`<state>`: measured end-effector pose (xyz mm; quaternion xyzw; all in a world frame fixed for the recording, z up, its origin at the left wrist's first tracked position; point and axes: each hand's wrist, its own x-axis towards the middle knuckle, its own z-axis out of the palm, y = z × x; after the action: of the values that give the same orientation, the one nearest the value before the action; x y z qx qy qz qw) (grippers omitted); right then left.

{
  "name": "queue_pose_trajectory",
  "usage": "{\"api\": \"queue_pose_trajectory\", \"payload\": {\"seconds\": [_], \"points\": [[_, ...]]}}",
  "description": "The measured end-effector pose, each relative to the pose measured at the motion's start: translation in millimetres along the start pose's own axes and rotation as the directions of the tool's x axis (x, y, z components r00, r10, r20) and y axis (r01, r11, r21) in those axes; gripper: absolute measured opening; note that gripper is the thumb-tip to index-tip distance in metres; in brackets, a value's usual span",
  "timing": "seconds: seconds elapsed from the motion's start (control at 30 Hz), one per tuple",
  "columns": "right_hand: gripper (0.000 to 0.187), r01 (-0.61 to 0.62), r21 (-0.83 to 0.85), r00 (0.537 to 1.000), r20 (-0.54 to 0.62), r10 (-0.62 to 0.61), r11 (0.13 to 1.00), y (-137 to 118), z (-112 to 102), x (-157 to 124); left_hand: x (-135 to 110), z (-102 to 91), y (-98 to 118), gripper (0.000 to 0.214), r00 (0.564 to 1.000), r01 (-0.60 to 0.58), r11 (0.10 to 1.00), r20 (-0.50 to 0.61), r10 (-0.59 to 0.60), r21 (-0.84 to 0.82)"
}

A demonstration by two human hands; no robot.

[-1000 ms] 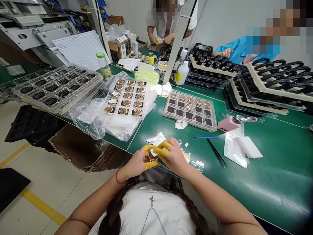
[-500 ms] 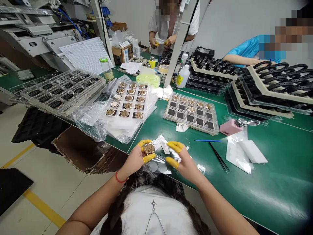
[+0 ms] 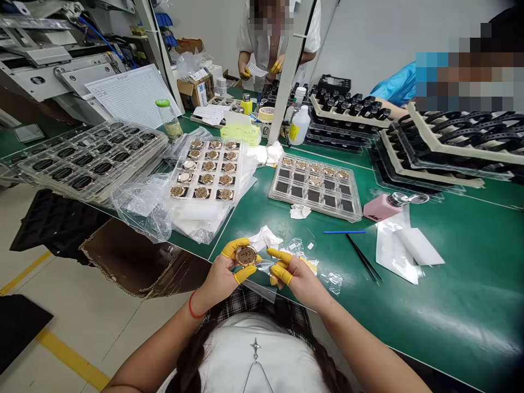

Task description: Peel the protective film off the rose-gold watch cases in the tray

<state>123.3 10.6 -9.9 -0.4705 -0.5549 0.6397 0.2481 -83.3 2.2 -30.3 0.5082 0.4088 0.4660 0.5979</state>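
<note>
Bench: one pink bottle; left hand grips one watch, right hand's hold unclear.

Over on the glossy green bench, a stack of clear trays sits towards the middle, with a crumpled tissue just in front and a pink bottle by its right corner. Closer to me lie a blue stick, black tweezers and a white sheet.

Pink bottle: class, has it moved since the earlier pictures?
No; against the watch tray, the pink bottle keeps its place just right of the near corner.
</note>
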Motion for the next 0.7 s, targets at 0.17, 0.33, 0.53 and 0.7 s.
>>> {"api": "queue_pose_trajectory", "payload": {"seconds": [0.17, 0.33, 0.53, 0.7], "points": [[0.032, 0.095, -0.390, 0.989, -0.064, -0.130, 0.916, -6.4, -13.1, -3.5, -3.4, -4.3, -2.4, 0.049, 1.000, -0.007, 0.991, 0.028, 0.003, 0.137], [0.017, 0.114, -0.529, 0.988, -0.029, -0.152, 0.841, -13.0, -17.0, 0.5, -7.1, -8.0, -1.8, 0.046, 0.996, -0.063, 0.962, 0.080, 0.043, 0.265], [0.008, 0.175, -0.594, 0.980, 0.025, -0.200, 0.785, -21.1, -7.1, -2.9, -4.4, -1.2, 5.1, 0.051, 0.994, 0.065, 0.978, 0.072, -0.081, 0.200], [0.011, 0.251, -0.449, 0.941, -0.097, -0.326, 0.857, -27.2, -3.6, -4.9, 3.4, 3.0, 0.0, 0.052, 0.974, 0.227, 0.953, -0.048, -0.222, 0.202]]}}
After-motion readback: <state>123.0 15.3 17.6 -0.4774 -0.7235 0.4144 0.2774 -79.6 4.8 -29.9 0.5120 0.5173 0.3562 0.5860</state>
